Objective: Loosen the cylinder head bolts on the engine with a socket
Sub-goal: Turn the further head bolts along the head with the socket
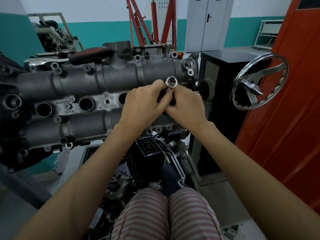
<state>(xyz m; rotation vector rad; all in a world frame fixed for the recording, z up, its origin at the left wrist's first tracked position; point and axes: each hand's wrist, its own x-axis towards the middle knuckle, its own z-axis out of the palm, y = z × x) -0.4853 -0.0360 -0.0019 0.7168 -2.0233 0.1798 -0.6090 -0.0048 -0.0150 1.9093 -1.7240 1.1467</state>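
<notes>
a person sits in front of a big grey engine (83, 94) and holds both hands up over its right part. the left hand (143, 103) has its fingers curled round a shiny silver socket (171, 81), and the right hand (186, 105) is curled round the dark lower part of the same tool, just under the socket. the two hands touch each other. the socket's open round end faces up toward the camera, and it is up in the hands, not on any bolt. the engine's top cover has a row of large round holes (86, 104) down its middle, and small bolts (67, 106) sit between them. more small bolt holes run along its edges. to the right of the engine there is a shiny metal hand wheel (259, 82) with a knob handle, mounted on a black stand (223, 87). an orange-red panel (285, 118) fills the right side. behind the engine stand red crane legs (155, 21), a grey double door (207, 23) and a wall painted teal below and white above. below the hands, dark engine parts (149, 148) lie low down, and the person's striped trousers (166, 217) show at the bottom.
</notes>
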